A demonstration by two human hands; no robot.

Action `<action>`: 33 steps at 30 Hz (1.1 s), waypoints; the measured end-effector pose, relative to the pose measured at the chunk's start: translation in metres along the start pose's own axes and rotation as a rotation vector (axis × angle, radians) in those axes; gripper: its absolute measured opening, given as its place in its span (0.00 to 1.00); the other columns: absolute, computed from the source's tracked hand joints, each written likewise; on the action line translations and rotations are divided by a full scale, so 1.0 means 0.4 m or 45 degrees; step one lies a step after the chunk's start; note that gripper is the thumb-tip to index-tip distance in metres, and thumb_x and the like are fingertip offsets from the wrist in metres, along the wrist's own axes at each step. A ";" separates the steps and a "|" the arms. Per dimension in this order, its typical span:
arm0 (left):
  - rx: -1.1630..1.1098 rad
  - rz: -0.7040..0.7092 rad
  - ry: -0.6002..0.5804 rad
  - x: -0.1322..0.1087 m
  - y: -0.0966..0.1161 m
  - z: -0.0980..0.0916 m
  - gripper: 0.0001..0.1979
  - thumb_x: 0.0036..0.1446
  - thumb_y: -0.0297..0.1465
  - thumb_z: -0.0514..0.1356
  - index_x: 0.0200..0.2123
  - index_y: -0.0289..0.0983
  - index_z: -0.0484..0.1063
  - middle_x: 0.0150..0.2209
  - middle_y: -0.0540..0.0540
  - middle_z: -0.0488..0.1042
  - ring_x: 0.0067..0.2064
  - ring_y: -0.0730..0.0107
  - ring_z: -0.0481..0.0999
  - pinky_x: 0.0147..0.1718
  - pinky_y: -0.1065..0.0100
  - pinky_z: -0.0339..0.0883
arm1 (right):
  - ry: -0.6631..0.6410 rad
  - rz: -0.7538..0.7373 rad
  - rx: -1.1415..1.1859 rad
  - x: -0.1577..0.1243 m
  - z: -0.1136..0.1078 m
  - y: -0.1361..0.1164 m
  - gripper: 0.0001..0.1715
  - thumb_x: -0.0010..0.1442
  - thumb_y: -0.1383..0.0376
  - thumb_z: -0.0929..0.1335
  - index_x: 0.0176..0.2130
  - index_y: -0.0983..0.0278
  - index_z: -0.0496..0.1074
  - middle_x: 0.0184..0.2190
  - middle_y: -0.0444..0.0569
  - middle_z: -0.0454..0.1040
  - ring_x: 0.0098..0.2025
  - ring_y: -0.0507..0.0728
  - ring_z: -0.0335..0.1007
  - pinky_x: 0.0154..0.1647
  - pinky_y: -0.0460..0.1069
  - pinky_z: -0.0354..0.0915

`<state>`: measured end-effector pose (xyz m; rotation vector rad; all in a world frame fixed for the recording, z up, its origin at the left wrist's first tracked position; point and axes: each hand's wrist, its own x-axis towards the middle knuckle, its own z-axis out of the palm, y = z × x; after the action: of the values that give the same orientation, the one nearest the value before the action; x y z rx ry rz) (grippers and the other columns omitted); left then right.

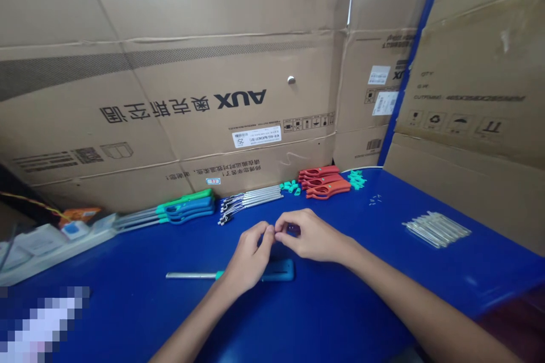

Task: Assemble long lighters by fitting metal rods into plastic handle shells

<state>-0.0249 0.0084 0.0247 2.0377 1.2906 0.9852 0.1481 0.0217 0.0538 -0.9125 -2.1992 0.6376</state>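
My left hand and my right hand meet above the middle of the blue table. Thumb and fingertips are pinched together on each, tip to tip; whatever small thing may be between them is too small to make out. Beneath my left hand lies a stick lighter with a blue handle, a green collar and a thin metal tube pointing left. Part of it is hidden by the hand and wrist.
Along the back lie green and blue lighters, silver rods with wires, green collars, red-orange handles and small green pieces. Metal tubes lie right, a power strip left. Cardboard walls stand behind.
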 end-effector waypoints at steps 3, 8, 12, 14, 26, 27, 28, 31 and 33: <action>-0.018 0.016 -0.023 -0.002 -0.001 -0.002 0.19 0.65 0.41 0.45 0.26 0.36 0.63 0.26 0.50 0.64 0.29 0.71 0.63 0.30 0.70 0.57 | 0.002 -0.019 -0.011 0.000 -0.001 0.003 0.06 0.57 0.70 0.65 0.33 0.65 0.73 0.30 0.45 0.76 0.30 0.51 0.69 0.32 0.44 0.60; -0.038 0.049 -0.069 -0.003 -0.004 -0.002 0.19 0.65 0.41 0.46 0.26 0.36 0.62 0.26 0.50 0.65 0.30 0.71 0.63 0.31 0.70 0.57 | -0.002 -0.039 0.044 -0.003 0.000 0.009 0.07 0.58 0.70 0.65 0.36 0.65 0.73 0.30 0.45 0.76 0.31 0.51 0.69 0.33 0.44 0.61; -0.029 0.065 -0.095 -0.003 -0.004 -0.002 0.20 0.66 0.42 0.45 0.27 0.36 0.63 0.26 0.50 0.66 0.30 0.71 0.65 0.31 0.70 0.58 | -0.036 -0.088 -0.005 0.000 0.001 0.009 0.06 0.58 0.70 0.66 0.34 0.65 0.74 0.30 0.46 0.76 0.32 0.51 0.69 0.34 0.45 0.61; 0.043 0.080 -0.118 -0.002 -0.007 -0.014 0.20 0.67 0.42 0.44 0.30 0.36 0.65 0.29 0.50 0.68 0.31 0.70 0.66 0.33 0.69 0.60 | -0.057 -0.095 -0.064 0.003 -0.016 0.015 0.06 0.58 0.70 0.66 0.33 0.65 0.74 0.31 0.46 0.76 0.33 0.52 0.70 0.35 0.45 0.61; 0.546 0.126 -0.575 -0.062 -0.124 -0.194 0.21 0.54 0.43 0.62 0.50 0.43 0.69 0.50 0.45 0.71 0.51 0.59 0.71 0.51 0.61 0.65 | 0.097 0.881 -0.722 -0.135 -0.380 0.346 0.07 0.47 0.74 0.65 0.24 0.65 0.72 0.22 0.47 0.73 0.26 0.53 0.67 0.28 0.46 0.58; 0.573 0.137 -0.567 -0.068 -0.134 -0.197 0.23 0.52 0.43 0.64 0.51 0.44 0.70 0.51 0.44 0.71 0.53 0.57 0.70 0.52 0.60 0.65 | 0.085 0.914 -0.736 -0.149 -0.386 0.363 0.07 0.47 0.74 0.65 0.24 0.65 0.72 0.23 0.47 0.73 0.27 0.53 0.68 0.29 0.46 0.59; 0.595 0.143 -0.562 -0.073 -0.143 -0.199 0.25 0.50 0.42 0.65 0.51 0.45 0.70 0.52 0.44 0.70 0.54 0.54 0.70 0.52 0.59 0.65 | 0.073 0.938 -0.748 -0.160 -0.389 0.376 0.07 0.47 0.74 0.65 0.24 0.65 0.72 0.23 0.48 0.74 0.27 0.53 0.68 0.29 0.46 0.59; 0.600 0.111 -0.567 -0.082 -0.165 -0.208 0.26 0.49 0.38 0.66 0.53 0.47 0.70 0.52 0.44 0.70 0.54 0.54 0.70 0.50 0.59 0.65 | 0.069 0.982 -0.790 -0.171 -0.391 0.391 0.06 0.47 0.74 0.66 0.25 0.65 0.73 0.24 0.49 0.74 0.28 0.55 0.68 0.31 0.47 0.60; 0.564 0.068 -0.599 -0.083 -0.170 -0.214 0.18 0.52 0.36 0.64 0.48 0.45 0.72 0.47 0.46 0.71 0.49 0.59 0.72 0.47 0.63 0.66 | 0.100 0.991 -0.819 -0.162 -0.392 0.379 0.05 0.48 0.73 0.67 0.26 0.66 0.73 0.26 0.51 0.74 0.29 0.56 0.69 0.32 0.48 0.60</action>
<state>-0.1389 0.0097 0.0148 2.4463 1.2693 0.2091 0.3617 0.0978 0.0350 -2.1309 -1.9500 0.1884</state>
